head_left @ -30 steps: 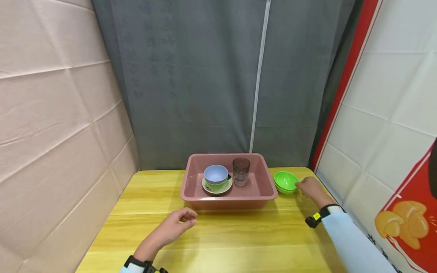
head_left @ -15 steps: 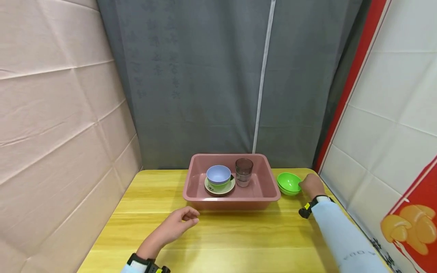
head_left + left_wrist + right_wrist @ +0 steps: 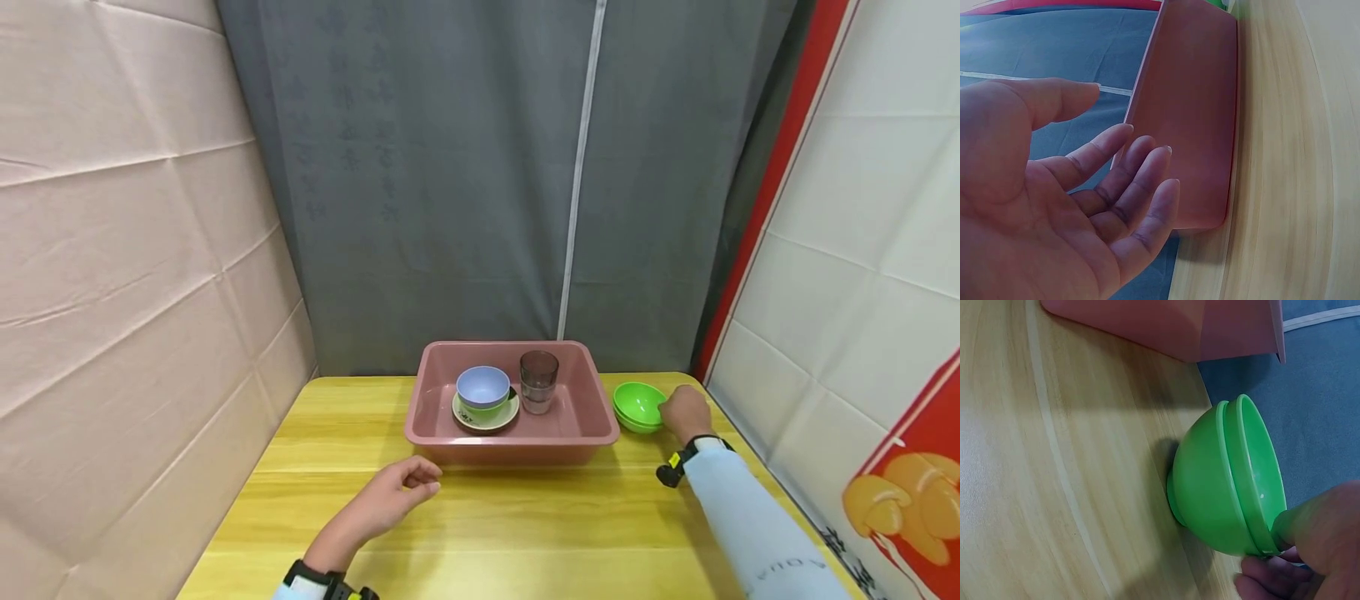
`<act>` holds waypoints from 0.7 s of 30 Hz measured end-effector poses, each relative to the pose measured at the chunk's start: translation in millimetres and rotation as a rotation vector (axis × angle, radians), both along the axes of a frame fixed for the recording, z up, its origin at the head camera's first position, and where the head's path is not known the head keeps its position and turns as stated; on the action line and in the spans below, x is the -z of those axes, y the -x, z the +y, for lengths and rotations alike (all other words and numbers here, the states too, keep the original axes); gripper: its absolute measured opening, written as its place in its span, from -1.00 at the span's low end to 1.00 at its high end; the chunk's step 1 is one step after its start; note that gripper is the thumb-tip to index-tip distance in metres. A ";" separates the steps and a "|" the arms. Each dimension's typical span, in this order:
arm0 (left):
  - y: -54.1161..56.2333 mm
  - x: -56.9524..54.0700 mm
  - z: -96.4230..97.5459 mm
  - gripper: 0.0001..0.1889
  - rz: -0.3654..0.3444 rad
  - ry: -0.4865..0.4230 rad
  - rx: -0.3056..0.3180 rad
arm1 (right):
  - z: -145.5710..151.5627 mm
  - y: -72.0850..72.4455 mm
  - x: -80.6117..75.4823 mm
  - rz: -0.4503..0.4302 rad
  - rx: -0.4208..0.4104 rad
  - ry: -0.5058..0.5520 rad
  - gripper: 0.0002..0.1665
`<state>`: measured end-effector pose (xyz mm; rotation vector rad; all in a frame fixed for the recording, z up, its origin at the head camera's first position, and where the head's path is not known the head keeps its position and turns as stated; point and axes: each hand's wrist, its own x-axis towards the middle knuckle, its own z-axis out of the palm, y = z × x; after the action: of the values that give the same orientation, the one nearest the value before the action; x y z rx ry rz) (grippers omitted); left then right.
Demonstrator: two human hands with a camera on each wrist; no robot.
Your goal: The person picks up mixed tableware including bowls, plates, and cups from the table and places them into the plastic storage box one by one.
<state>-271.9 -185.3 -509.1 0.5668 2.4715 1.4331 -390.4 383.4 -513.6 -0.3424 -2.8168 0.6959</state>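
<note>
Two nested green bowls [image 3: 637, 405] stand on the table right of the pink basin. My right hand [image 3: 686, 412] pinches the rim of the upper bowl [image 3: 1259, 464], thumb inside it and fingers below the rim; the lower bowl [image 3: 1207, 484] sits around it with its foot toward the tabletop. My left hand [image 3: 401, 493] hovers in front of the basin, fingers loosely bent, holding nothing. In the left wrist view its fingertips point toward the basin's wall.
In the pink basin [image 3: 517, 451] a blue bowl [image 3: 483, 386] sits in a green one on a patterned plate [image 3: 485, 426], beside dark stacked glasses [image 3: 537, 382]. A grey curtain [image 3: 450, 208] hangs behind the wooden table [image 3: 540, 542]; white panels flank both sides.
The right hand has turned slightly and settled at the green bowls' right rim. The whole view has shifted a little. The left hand stays nearly still, and the basin's contents look the same.
</note>
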 end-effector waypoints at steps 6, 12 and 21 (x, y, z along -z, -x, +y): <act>1.4 1.8 0.8 -0.77 0.001 0.005 0.009 | -3.6 -1.8 -2.3 -0.013 0.017 -0.008 -0.75; 0.2 2.7 0.4 -0.77 0.007 -0.010 -0.004 | -5.0 -2.5 -4.8 -0.016 0.011 -0.058 -0.77; -0.6 6.3 -1.1 -0.76 0.014 -0.009 0.008 | -8.5 -5.0 -6.3 0.063 -0.031 -0.142 -0.81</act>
<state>-271.3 -186.4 -515.4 0.5896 2.4718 1.4426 -385.4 374.9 -507.2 -0.2484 -2.7974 0.4998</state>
